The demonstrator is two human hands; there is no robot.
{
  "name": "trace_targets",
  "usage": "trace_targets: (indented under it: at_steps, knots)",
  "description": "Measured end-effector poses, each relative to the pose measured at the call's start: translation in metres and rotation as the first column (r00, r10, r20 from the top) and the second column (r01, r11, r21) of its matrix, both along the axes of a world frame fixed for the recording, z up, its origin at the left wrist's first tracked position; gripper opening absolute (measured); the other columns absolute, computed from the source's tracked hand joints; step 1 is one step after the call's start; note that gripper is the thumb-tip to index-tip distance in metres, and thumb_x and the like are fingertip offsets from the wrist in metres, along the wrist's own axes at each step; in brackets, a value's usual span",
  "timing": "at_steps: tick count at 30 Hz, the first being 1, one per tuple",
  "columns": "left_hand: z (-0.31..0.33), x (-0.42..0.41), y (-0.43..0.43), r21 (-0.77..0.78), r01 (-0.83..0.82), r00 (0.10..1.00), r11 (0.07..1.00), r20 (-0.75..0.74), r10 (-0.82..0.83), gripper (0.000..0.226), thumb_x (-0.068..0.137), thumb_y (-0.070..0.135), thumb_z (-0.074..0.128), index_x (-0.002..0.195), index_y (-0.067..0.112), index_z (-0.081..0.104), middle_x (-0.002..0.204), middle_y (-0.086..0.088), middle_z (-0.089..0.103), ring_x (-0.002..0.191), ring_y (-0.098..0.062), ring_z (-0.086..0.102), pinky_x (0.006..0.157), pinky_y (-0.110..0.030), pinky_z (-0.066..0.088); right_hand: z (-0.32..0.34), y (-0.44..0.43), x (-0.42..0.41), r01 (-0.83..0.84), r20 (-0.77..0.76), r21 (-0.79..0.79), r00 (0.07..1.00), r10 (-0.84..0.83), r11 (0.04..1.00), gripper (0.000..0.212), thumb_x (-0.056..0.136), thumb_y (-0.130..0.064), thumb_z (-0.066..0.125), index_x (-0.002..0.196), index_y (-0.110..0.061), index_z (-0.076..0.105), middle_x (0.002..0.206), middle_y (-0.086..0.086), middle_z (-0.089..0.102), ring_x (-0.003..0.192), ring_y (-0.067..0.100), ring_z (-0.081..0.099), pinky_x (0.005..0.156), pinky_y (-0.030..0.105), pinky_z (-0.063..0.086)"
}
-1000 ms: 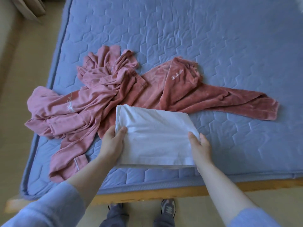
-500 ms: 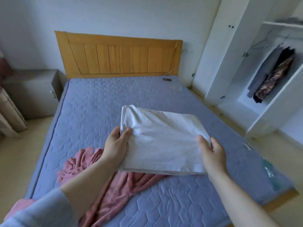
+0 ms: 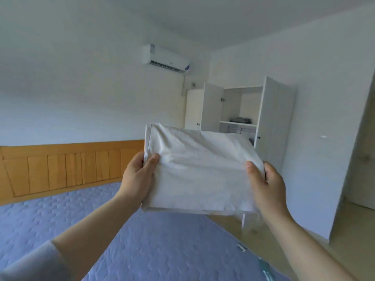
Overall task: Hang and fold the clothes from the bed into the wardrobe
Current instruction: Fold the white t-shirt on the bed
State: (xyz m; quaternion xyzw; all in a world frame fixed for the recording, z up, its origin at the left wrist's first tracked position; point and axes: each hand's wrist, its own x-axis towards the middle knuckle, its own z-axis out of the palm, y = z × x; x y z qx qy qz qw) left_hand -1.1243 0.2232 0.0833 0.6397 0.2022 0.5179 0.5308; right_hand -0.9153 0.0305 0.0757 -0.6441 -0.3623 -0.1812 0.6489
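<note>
- Folded white garment [image 3: 199, 171]: held flat in the air, above the blue mattress [image 3: 125, 230].
- Left hand [image 3: 138, 175]: grips its left edge, thumb on top.
- Right hand [image 3: 265, 185]: grips its right edge (thumb likewise on top).
- Wardrobe [image 3: 239, 110]: white, doors open, beyond the garment; dark folded item [image 3: 240, 119] on its shelf.
- Headboard [image 3: 67, 169]: wooden.

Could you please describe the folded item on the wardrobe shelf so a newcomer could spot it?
Find the white wardrobe with open doors in the far corner. On its shelf lies a folded pile. It is dark grey, unlike the white cloth held in front.
</note>
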Motion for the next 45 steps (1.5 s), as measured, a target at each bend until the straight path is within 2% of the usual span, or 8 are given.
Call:
trace_targets:
  at_steps: [4, 9, 15, 21, 26, 35, 39, 45]
  knots:
    - [0.052, 0.054, -0.047, 0.11, 0.081, 0.995, 0.991, 0.051, -0.087, 0.017, 0.094, 0.042, 0.056, 0.094, 0.028, 0.065, 0.088, 0.008, 0.072, 0.083, -0.014, 0.068, 0.072, -0.033, 0.053, 0.044, -0.057, 0.043, 0.067, 0.051, 0.112, 0.996, -0.073, 0.991, 0.037, 0.095, -0.037, 0.058, 0.07, -0.014, 0.047, 0.059, -0.003, 0.045, 0.051, 0.007, 0.039, 0.05, 0.021, 0.033]
    - [0.085, 0.115, -0.098, 0.145, 0.182, 0.971, 0.972, 0.127, -0.201, 0.015, 0.096, 0.037, 0.055, 0.101, 0.026, 0.065, 0.088, 0.011, 0.074, 0.079, -0.007, 0.07, 0.065, -0.025, 0.052, 0.079, -0.121, 0.085, 0.129, 0.091, 0.159, 0.985, -0.144, 0.979, 0.033, 0.095, -0.036, 0.059, 0.075, -0.011, 0.051, 0.063, 0.005, 0.05, 0.054, 0.009, 0.041, 0.055, 0.032, 0.037]
    - [0.096, 0.191, -0.134, 0.133, 0.3, 0.932, 0.944, 0.171, -0.32, 0.015, 0.096, 0.034, 0.055, 0.094, 0.023, 0.066, 0.09, 0.003, 0.074, 0.089, -0.02, 0.069, 0.08, -0.041, 0.053, 0.099, -0.177, 0.133, 0.196, 0.103, 0.185, 0.971, -0.218, 0.963, 0.025, 0.094, -0.036, 0.059, 0.079, -0.016, 0.057, 0.066, -0.002, 0.058, 0.06, 0.01, 0.05, 0.06, 0.032, 0.041]
    - [0.095, 0.262, -0.147, 0.109, 0.4, 0.887, 0.91, 0.205, -0.414, 0.016, 0.095, 0.035, 0.056, 0.091, 0.025, 0.066, 0.088, 0.006, 0.073, 0.083, -0.016, 0.068, 0.07, -0.033, 0.051, 0.106, -0.207, 0.17, 0.29, 0.125, 0.173, 0.941, -0.313, 0.941, 0.023, 0.095, -0.034, 0.058, 0.082, -0.015, 0.06, 0.077, 0.001, 0.062, 0.056, 0.0, 0.05, 0.051, 0.011, 0.04]
    - [0.099, 0.319, -0.144, 0.108, 0.493, 0.834, 0.863, 0.221, -0.505, 0.016, 0.096, 0.037, 0.055, 0.099, 0.025, 0.066, 0.099, 0.003, 0.073, 0.094, -0.02, 0.069, 0.085, -0.043, 0.053, 0.118, -0.217, 0.205, 0.369, 0.151, 0.158, 0.908, -0.391, 0.916, 0.016, 0.094, -0.037, 0.057, 0.085, -0.025, 0.062, 0.078, -0.016, 0.066, 0.066, -0.002, 0.059, 0.052, 0.008, 0.042]
    - [0.109, 0.44, -0.137, 0.152, 0.592, 0.757, 0.792, 0.231, -0.611, 0.018, 0.096, 0.036, 0.055, 0.09, 0.047, 0.067, 0.097, 0.015, 0.073, 0.089, -0.007, 0.07, 0.079, -0.035, 0.052, 0.128, -0.218, 0.289, 0.492, 0.168, 0.165, 0.84, -0.516, 0.855, 0.017, 0.095, -0.036, 0.056, 0.086, -0.023, 0.06, 0.079, -0.013, 0.065, 0.064, -0.003, 0.057, 0.053, 0.01, 0.042]
    - [0.103, 0.491, -0.15, 0.162, 0.604, 0.748, 0.781, 0.222, -0.625, 0.024, 0.097, 0.035, 0.053, 0.084, 0.05, 0.065, 0.087, 0.021, 0.072, 0.076, 0.002, 0.068, 0.064, -0.023, 0.048, 0.122, -0.233, 0.328, 0.539, 0.181, 0.166, 0.807, -0.562, 0.826, 0.017, 0.094, -0.037, 0.056, 0.087, -0.023, 0.06, 0.079, -0.013, 0.065, 0.066, -0.003, 0.057, 0.054, 0.008, 0.042]
    - [0.087, 0.583, -0.191, 0.153, 0.653, 0.711, 0.741, 0.212, -0.671, 0.013, 0.098, 0.032, 0.052, 0.098, 0.03, 0.065, 0.094, 0.011, 0.074, 0.084, -0.007, 0.07, 0.071, -0.03, 0.05, 0.112, -0.277, 0.405, 0.589, 0.195, 0.146, 0.771, -0.607, 0.795, 0.016, 0.096, -0.034, 0.056, 0.089, -0.021, 0.06, 0.079, -0.007, 0.064, 0.066, -0.002, 0.056, 0.055, 0.011, 0.041]
